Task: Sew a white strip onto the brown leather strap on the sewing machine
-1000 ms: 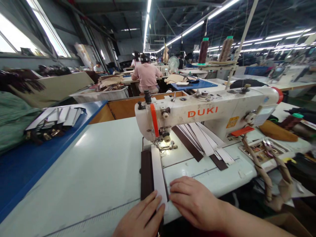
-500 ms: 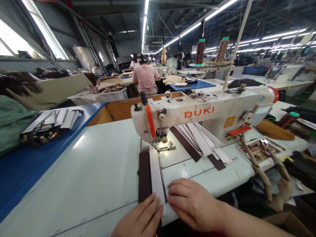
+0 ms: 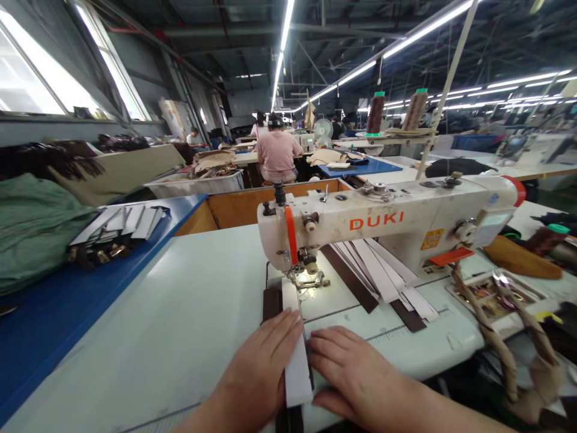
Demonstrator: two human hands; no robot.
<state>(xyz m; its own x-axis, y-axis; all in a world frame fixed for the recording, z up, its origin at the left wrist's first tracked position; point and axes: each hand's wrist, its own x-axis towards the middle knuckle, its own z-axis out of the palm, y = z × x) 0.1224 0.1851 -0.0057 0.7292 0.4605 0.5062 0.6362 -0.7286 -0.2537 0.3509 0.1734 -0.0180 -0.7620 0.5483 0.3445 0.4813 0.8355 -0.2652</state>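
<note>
A white strip [image 3: 297, 367] lies lengthwise on the sewing machine table, over a dark brown strip [image 3: 271, 304] that shows along its left side. The far end of the white strip reaches the presser foot [image 3: 309, 281] under the lit needle area. My left hand [image 3: 265, 355] rests flat on both strips, fingers stretched toward the machine and nothing gripped. Beside the white strip's right edge, my right hand [image 3: 354, 373] lies on the table with fingers together and thumb apart. Its fingertips are at that edge. The sewing machine [image 3: 374, 222] stands just beyond both hands.
Loose white and brown strips [image 3: 378, 270] lie fanned beneath the machine arm. To the right is a tray [image 3: 496, 294] of small tools. More strips with metal fittings [image 3: 117, 231] sit on a blue table [image 3: 45, 337] at left. A person in pink [image 3: 279, 153] sits ahead.
My left hand has slid forward along the white strip, closer to the presser foot. The near end of the strip now shows between my hands. The camera view has shifted slightly.
</note>
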